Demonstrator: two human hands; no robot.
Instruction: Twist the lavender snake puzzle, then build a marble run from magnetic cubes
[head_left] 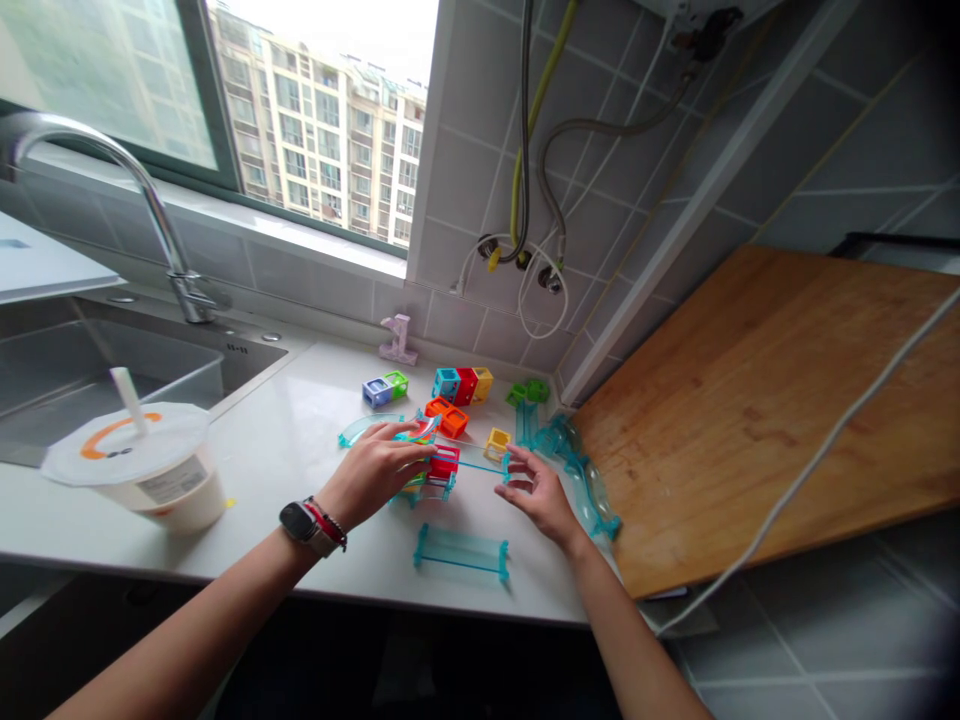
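My left hand (375, 476) lies over a small build of coloured toy cubes, its fingers closed on a red cube (444, 464) and a curved clear piece beside it. My right hand (538, 492) pinches the right end of a clear teal track piece (480, 467) that runs from the red cube. More loose cubes stand behind: blue (375, 392), green (397, 383), a teal-red-yellow row (463, 384), orange (448, 417) and yellow (496, 443). A straight teal track section (461, 551) lies near the counter's front edge.
A lidded cup with a straw (142, 466) stands at the left by the sink (90, 370) and tap (161, 215). A large wooden cutting board (757, 420) lies at the right, with curved teal track pieces (589, 485) along its edge. A white cable (810, 460) crosses it.
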